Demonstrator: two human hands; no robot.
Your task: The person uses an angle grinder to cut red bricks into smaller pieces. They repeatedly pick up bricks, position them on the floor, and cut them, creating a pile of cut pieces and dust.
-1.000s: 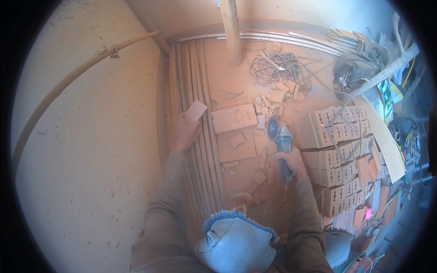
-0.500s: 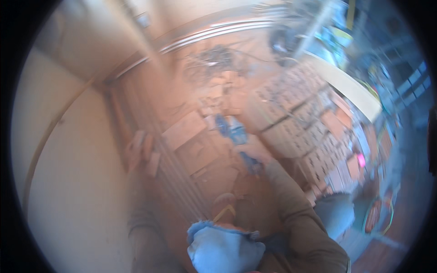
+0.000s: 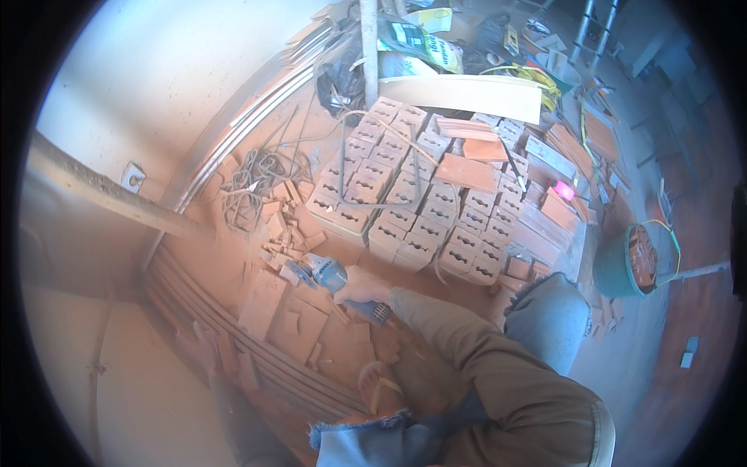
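In the head view, a worker's right hand (image 3: pixel 364 286) grips a blue, cylindrical angle grinder (image 3: pixel 330 274) beside a flat, rectangular terracotta slab (image 3: pixel 262 302), with a heap of broken terracotta chunks (image 3: pixel 284 233) just beyond. The dimly lit left hand (image 3: pixel 201 346) is next to a reddish, oblong tile piece (image 3: pixel 226 355) near long, narrow bars (image 3: pixel 303 373); whether its fingers are closed on the piece cannot be told. To the grinder's right stands a stack of pale, perforated bricks (image 3: pixel 408 233).
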